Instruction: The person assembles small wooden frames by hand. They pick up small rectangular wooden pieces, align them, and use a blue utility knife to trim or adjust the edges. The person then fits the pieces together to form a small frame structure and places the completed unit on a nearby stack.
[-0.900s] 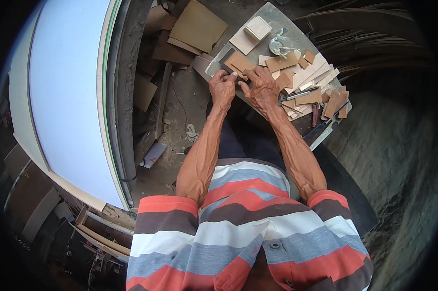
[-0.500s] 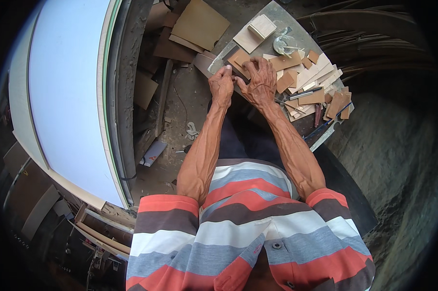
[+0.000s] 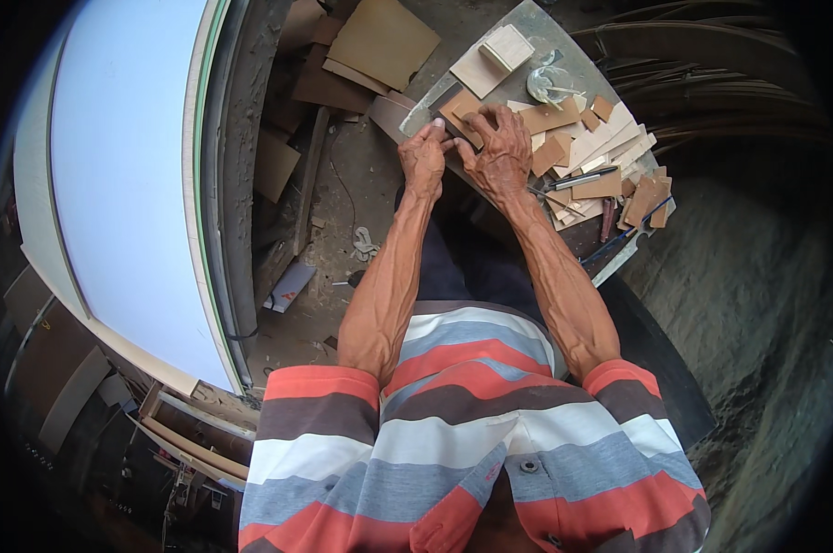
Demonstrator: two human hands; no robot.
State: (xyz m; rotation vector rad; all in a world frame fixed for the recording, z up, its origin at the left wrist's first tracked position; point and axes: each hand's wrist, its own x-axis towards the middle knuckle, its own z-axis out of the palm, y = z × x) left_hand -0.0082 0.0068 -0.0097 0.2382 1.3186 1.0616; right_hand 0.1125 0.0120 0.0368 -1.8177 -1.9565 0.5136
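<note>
On the worktable [image 3: 564, 55], both hands [image 3: 425, 152] [image 3: 499, 147] still grip the same small wooden piece [image 3: 460, 117], barely shifted.

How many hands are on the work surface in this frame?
2: the left hand and right hand, side by side pressing on a thin wood piece. None seem hidden.

Wood offcuts [image 3: 590, 147] lay on the workbench [image 3: 536, 20], right of both hands; a board [image 3: 130, 175] stood left.
</note>
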